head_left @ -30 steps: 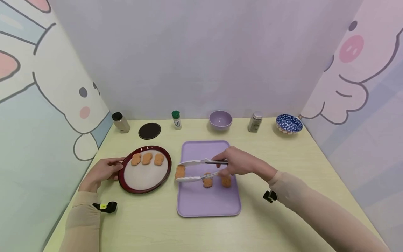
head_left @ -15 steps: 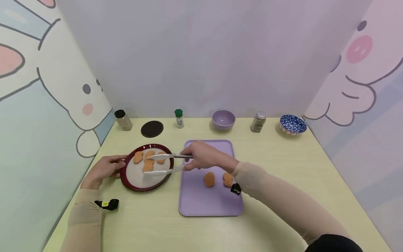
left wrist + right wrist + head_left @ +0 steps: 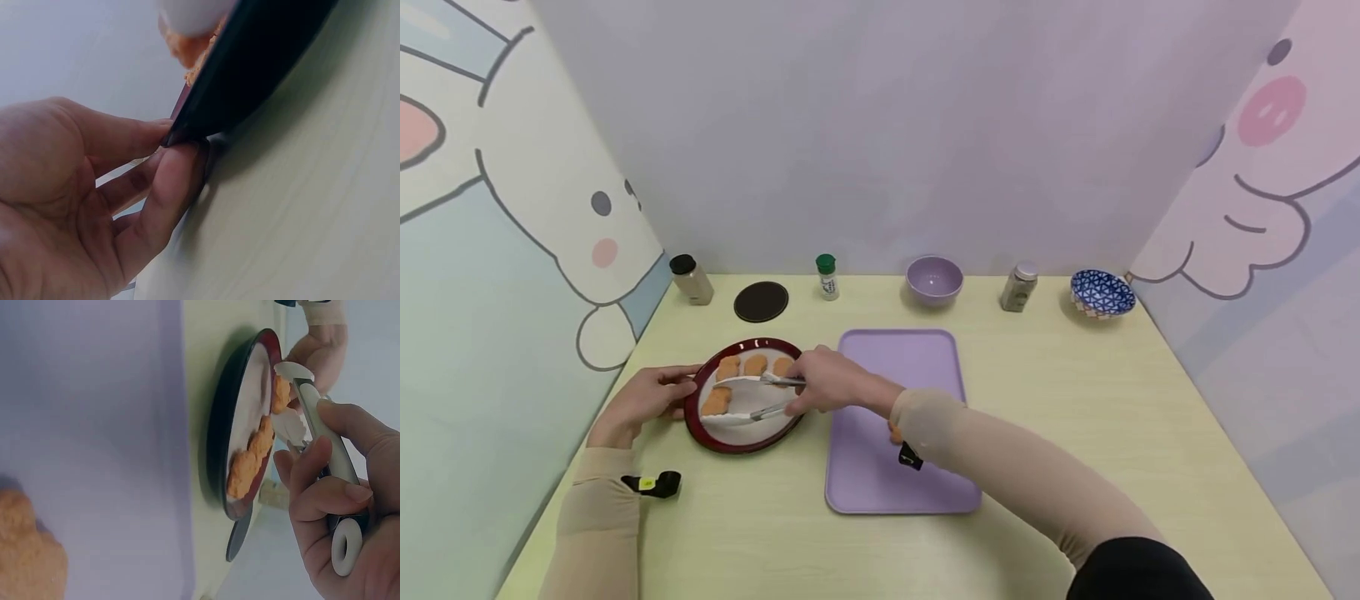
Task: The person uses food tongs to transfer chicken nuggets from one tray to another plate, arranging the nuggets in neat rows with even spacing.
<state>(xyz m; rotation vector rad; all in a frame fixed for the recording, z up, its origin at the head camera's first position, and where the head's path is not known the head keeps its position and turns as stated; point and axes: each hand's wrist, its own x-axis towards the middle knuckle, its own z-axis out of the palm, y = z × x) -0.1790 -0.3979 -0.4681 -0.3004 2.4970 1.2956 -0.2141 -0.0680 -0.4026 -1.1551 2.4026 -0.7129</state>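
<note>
While our left hand (image 3: 649, 397) pinches the plate (image 3: 748, 398) and our right hand (image 3: 826, 382) grips the tongs (image 3: 766, 412), we should hold the nugget (image 3: 717, 402) level before loosening.

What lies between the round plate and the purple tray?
Bare tabletop in the right wrist view; the head view shows the right hand above it.

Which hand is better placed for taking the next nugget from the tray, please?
The right hand, I think. It holds the tongs and is nearer to the nugget on the tray. The left hand grips the plate by its rim, farther away, and holds no tool.
</note>
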